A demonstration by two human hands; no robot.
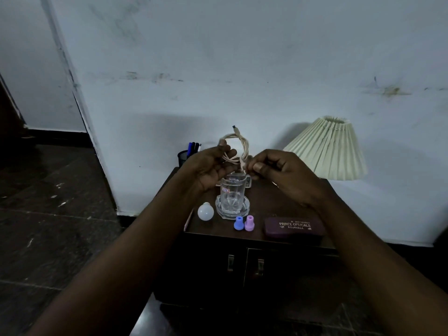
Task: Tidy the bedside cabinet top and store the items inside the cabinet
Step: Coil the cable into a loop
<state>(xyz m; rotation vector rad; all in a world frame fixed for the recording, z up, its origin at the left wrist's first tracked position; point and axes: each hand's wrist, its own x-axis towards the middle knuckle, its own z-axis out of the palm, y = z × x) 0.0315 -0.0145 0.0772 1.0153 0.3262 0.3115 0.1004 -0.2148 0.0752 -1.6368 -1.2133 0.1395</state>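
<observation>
Both my forearms reach forward and meet above the bedside cabinet (264, 202), wrists raised. My left hand (208, 166) is turned palm up at about ten o'clock from the glass (232, 194), its fingers curled around a coil of pale cable (238, 147) whose loops stand above my knuckles, one plug end poking up at twelve o'clock. My right hand (286, 177), back facing me, pinches the lower part of the same cable between thumb and fingertips, just at the left hand's three o'clock (so the coil is clear of the cabinet top, held over the glass).

The glass stands upright in a clear dish (244, 209). At its eight o'clock lies a white bulb (205, 211); at five o'clock a blue cap (238, 222) and a purple cap (249, 223) stand side by side; a spectacle case (294, 227) lies at four o'clock. A pen holder (183, 157) sits at eleven o'clock and a lamp shade (329, 149) at two. Both cabinet doors are closed.
</observation>
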